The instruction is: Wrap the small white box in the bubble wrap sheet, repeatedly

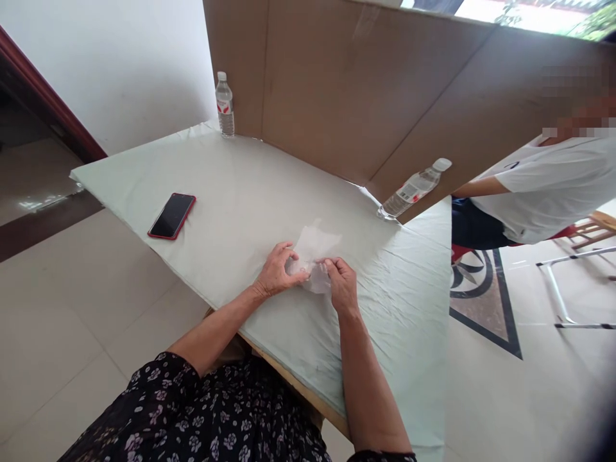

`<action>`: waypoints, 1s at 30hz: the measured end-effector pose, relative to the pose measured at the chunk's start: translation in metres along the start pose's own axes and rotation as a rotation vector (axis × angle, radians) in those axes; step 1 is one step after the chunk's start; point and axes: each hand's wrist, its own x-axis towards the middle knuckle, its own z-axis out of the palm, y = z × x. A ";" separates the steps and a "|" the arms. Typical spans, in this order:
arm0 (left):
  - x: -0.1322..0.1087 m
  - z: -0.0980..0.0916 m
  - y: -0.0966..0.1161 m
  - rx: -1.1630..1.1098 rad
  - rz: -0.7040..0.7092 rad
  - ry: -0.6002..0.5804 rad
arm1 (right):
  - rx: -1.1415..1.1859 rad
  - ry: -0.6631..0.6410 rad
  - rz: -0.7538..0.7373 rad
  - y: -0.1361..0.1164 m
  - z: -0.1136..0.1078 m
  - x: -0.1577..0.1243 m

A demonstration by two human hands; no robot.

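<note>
A thin, whitish, see-through plastic bag (317, 242) lies crumpled on the pale green tablecloth, near the table's front edge. My left hand (278, 269) curls around its left side, the thumb stretched along the near edge and the fingers bent over it. On the other side, my right hand (342, 282) pinches the bag's near right part between thumb and forefinger. A loose flap hangs between the two hands, and the far end spreads flat on the cloth. Whether anything is inside the bag is too faint to tell.
A phone in a red case (172, 216) lies at the left edge of the tablecloth (231, 186). One water bottle (224, 106) stands at the back left, another bottle (414, 190) at the right. Behind them rises a cardboard screen (332, 90). A person in a white shirt (553, 173) sits beyond it.
</note>
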 end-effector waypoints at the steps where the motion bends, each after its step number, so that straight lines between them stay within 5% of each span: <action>1: 0.001 0.001 -0.001 0.020 -0.014 0.024 | 0.021 -0.004 0.006 0.001 0.001 -0.001; 9: 0.010 -0.014 -0.012 0.148 -0.218 0.293 | 0.083 0.253 0.008 0.020 -0.015 0.014; 13: 0.012 -0.017 -0.012 0.371 -0.244 0.267 | -0.007 0.360 0.051 0.032 -0.030 0.023; 17: 0.012 -0.016 -0.009 0.400 -0.235 0.295 | -0.127 0.448 -0.061 0.022 -0.037 0.015; 20: 0.009 -0.015 -0.005 0.331 -0.064 0.297 | -0.217 0.309 -0.150 0.009 -0.034 0.008; 23: 0.005 -0.012 -0.002 0.292 0.093 0.164 | -0.252 0.119 -0.118 0.004 -0.026 0.008; 30: 0.000 -0.019 0.001 0.079 0.039 -0.015 | -0.157 -0.110 -0.138 -0.008 -0.033 -0.008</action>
